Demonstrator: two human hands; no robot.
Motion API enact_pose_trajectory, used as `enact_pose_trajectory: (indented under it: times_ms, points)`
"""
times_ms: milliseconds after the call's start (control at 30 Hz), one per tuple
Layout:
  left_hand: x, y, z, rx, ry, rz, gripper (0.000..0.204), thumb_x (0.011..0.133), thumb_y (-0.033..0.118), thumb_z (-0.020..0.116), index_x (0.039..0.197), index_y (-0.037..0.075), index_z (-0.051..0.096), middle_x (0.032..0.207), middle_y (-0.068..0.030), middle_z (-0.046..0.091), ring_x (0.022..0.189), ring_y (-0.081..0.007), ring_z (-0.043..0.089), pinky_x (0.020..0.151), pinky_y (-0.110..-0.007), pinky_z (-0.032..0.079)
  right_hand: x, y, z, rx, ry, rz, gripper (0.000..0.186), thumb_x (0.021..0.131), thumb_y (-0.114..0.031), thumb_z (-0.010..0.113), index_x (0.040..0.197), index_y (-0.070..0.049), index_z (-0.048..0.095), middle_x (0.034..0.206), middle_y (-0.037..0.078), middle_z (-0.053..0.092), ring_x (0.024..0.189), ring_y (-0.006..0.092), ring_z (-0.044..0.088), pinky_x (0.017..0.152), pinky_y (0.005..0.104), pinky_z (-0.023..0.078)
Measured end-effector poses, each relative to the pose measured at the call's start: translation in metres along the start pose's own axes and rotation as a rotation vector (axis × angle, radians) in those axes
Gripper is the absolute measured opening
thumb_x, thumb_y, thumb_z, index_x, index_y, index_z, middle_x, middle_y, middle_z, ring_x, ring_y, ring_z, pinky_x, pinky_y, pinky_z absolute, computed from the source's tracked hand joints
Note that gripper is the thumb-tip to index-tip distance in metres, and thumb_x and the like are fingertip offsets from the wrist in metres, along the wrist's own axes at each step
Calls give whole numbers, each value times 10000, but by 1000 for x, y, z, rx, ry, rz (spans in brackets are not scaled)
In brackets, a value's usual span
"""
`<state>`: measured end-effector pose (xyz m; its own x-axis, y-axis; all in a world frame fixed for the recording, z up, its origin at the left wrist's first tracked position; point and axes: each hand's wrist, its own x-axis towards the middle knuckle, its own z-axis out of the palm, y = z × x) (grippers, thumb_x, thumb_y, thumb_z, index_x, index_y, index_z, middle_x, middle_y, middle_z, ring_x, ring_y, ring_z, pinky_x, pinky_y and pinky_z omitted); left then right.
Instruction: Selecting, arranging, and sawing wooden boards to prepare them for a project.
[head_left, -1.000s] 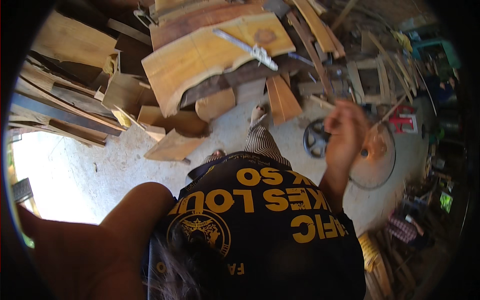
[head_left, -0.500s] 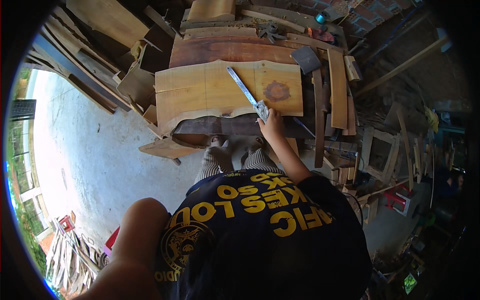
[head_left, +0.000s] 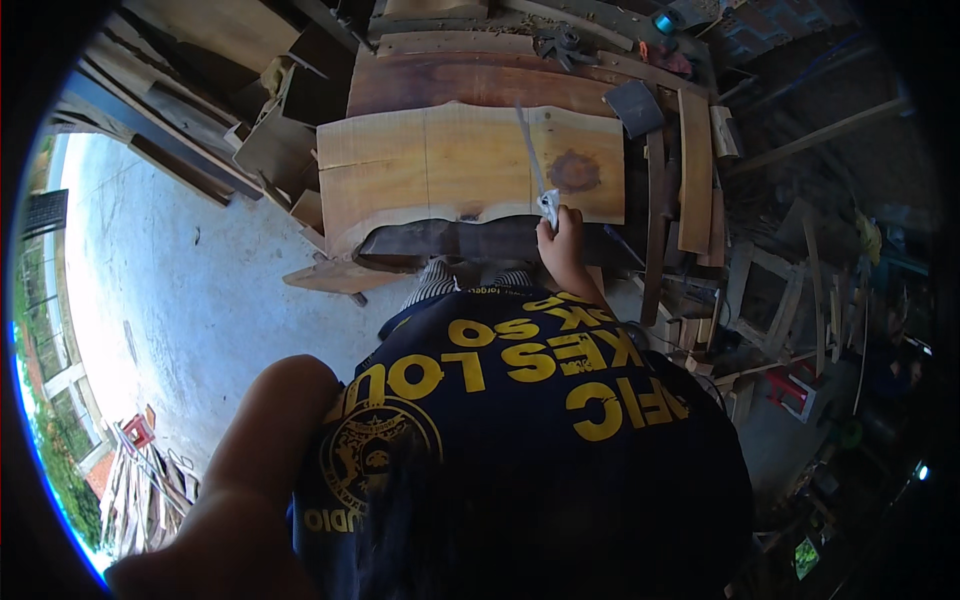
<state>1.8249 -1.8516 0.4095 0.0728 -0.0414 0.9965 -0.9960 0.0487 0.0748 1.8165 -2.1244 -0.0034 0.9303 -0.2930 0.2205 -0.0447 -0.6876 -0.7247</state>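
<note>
A combination square (head_left: pixel 548 203), with a silver head and a long thin steel blade, is gripped by my right hand (head_left: pixel 563 243). Its blade lies over a pale, wavy-edged wooden board (head_left: pixel 385 170), a little left of a dark round knot (head_left: pixel 575 172). Fine lines cross the board's face, one left of its middle and another near the blade. My fingers are wrapped about the square's head at the board's near edge. The left arm (head_left: pixel 265 430) is bent at the lower left; its hand is outside the picture.
Under and behind the board lie reddish planks (head_left: pixel 430 80). A dark rectangular block (head_left: pixel 634 108) sits at its far right corner, near a long upright-lying plank (head_left: pixel 694 170). Leaning boards (head_left: pixel 190 165) stand at the left, and a red stool (head_left: pixel 790 390) at the right.
My right hand has swung the square's blade closer to straight across the board and shifted slightly right. The view has moved, and the left arm sits a little higher.
</note>
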Motion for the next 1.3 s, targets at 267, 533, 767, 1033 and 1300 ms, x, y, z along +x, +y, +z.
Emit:
enact_pose_trajectory:
  times_ms: [267, 533, 767, 1033, 1300]
  points:
    - [-251, -226, 43, 411, -157, -1113, 478, 887, 108, 522, 1336, 45, 368, 1320, -142, 440, 1225, -255, 414, 1000, -377, 340, 19, -2, 11, -26, -184, 365, 262, 906, -123, 463, 1106, 5, 353, 772, 313, 584, 733, 475, 578, 575, 528, 438]
    - [-450, -252, 82, 1048, -1022, -1203, 706, 872, 471, 363, 1444, 96, 187, 1508, -143, 143, 1401, -348, 19, 1058, -609, -33, 33, -42, 5, -142, -214, 415, 297, 845, -25, 499, 1123, 4, 397, 878, 283, 585, 844, 443, 578, 678, 499, 466]
    - [-448, -258, 83, 1035, -1011, -1229, 703, 857, 457, 382, 1442, 111, 202, 1508, -132, 154, 1397, -360, 30, 1054, -615, -28, 44, -18, 46, -168, -265, 551, 376, 835, -9, 507, 1199, 2, 415, 1000, 274, 576, 935, 423, 573, 750, 462, 486]
    - [-447, -259, 81, 1026, -1081, -1234, 649, 857, 456, 354, 1443, 205, 235, 1506, -137, 157, 1388, -401, 1, 1028, -647, -76, 24, -48, 38, -251, -193, 521, 390, 835, -11, 503, 1218, 1, 425, 1031, 276, 574, 960, 424, 571, 773, 441, 491]
    - [-446, -260, 81, 1015, -1094, -1264, 638, 857, 459, 347, 1435, 203, 259, 1497, -138, 186, 1388, -399, 14, 1025, -652, -72, 18, -39, 46, -262, -277, 719, 460, 812, 7, 519, 1258, 3, 406, 1048, 278, 572, 977, 414, 569, 775, 440, 493]
